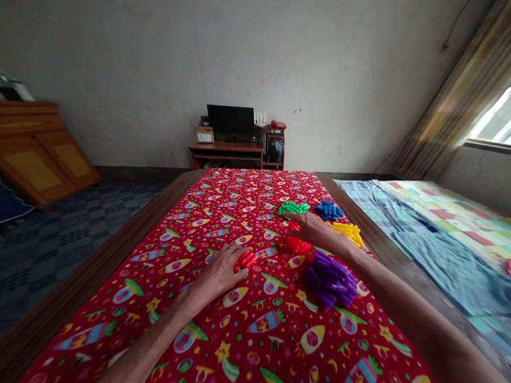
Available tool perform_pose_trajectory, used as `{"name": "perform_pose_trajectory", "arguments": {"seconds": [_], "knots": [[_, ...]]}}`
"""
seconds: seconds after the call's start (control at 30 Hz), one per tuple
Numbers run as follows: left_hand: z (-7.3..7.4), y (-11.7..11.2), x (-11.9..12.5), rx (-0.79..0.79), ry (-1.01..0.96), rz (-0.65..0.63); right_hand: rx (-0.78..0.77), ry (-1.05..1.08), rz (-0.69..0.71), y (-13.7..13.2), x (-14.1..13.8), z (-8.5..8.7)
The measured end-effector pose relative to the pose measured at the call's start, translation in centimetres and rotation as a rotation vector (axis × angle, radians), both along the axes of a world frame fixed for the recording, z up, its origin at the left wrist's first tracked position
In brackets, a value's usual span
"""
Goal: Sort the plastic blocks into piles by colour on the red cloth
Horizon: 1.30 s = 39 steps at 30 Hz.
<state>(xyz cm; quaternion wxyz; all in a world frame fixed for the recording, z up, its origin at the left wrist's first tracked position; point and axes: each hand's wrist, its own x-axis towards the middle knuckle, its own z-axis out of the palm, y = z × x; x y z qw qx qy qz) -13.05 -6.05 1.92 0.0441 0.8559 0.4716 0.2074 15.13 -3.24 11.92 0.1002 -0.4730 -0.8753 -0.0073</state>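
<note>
My left hand [227,267] rests low over the cloth, its fingers and thumb curled around a few small, glossy, elongated red plastic pieces [247,259]. Farther forward and to the right, my right hand [313,228] bends over the loose red pile [298,246], with red pieces showing between its index finger and thumb. Just beyond its fingertips is a heap of green pieces [293,207]. Blue pieces [329,211] and yellow pieces [347,234] lie to the right of it. Nearer to me, beneath my right forearm's left side, sits a larger purple heap [330,281].
A red patterned cloth [261,322] covers the long dark wooden table [165,201]. At the far wall stands a desk [226,148] with a monitor [231,121]. A bed [426,229] is along the right side, a wooden cabinet [37,153] at the left.
</note>
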Motion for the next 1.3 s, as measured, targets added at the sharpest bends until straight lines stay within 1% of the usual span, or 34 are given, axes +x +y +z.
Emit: {"name": "perform_pose_trajectory", "arguments": {"seconds": [0.03,0.1,0.17,0.23,0.3,0.4,0.5,0.57,0.63,0.7,0.77,0.83,0.93,1.03,1.1,1.13,1.23,1.3], "knots": [[-0.1,0.0,0.2,0.01,-0.008,0.003,0.003,-0.005,-0.056,0.0,1.1,0.2],[-0.2,0.2,0.6,0.032,-0.026,0.006,-0.018,-0.021,-0.14,-0.1,2.9,-0.1],[0.0,0.6,1.1,0.056,-0.048,-0.005,-0.061,-0.009,-0.159,-0.2,4.1,-0.9],[0.5,1.2,1.8,0.065,-0.084,-0.024,-0.094,0.027,-0.128,-0.2,4.8,-1.9],[1.3,2.3,2.8,0.043,-0.128,-0.036,-0.113,0.069,-0.081,0.0,5.1,-2.5],[2.6,4.5,5.1,-0.038,-0.211,-0.015,-0.117,0.112,-0.051,0.1,5.5,-2.6],[3.2,6.9,7.9,-0.1,-0.262,-0.01,-0.112,0.105,-0.026,0.0,6.1,-2.4],[2.9,8.1,9.5,-0.125,-0.269,-0.027,-0.086,0.074,-0.029,-0.1,6.5,-2.5],[2.3,8.7,10.8,-0.154,-0.275,-0.055,-0.052,0.042,-0.05,-0.1,7.0,-3.0],[1.5,8.9,11.5,-0.179,-0.272,-0.086,-0.043,0.014,-0.067,-0.1,7.4,-3.6],[0.8,8.9,11.6,-0.188,-0.263,-0.101,-0.057,-0.014,-0.07,-0.1,7.7,-4.0],[0.7,8.8,11.2,-0.171,-0.254,-0.096,-0.077,-0.035,-0.068,-0.1,7.8,-4.3],[1.1,8.2,9.3,-0.119,-0.247,-0.076,-0.076,-0.034,-0.067,-0.1,7.6,-4.4],[1.7,6.9,6.0,-0.068,-0.209,-0.073,-0.059,-0.017,-0.08,-0.1,7.3,-4.2],[1.8,5.6,3.4,-0.01,-0.129,-0.062,-0.065,0.003,-0.115,0.1,7.3,-4.1],[1.7,4.8,2.0,-0.009,-0.088,-0.043,-0.071,0.02,-0.133,0.1,7.2,-4.0],[1.0,2.5,-1.3,-0.09,0.032,-0.019,-0.095,0.062,-0.164,0.5,7.3,-4.1],[0.3,1.3,-2.7,-0.127,0.069,-0.033,-0.099,0.067,-0.161,0.6,7.4,-4.4]]}}
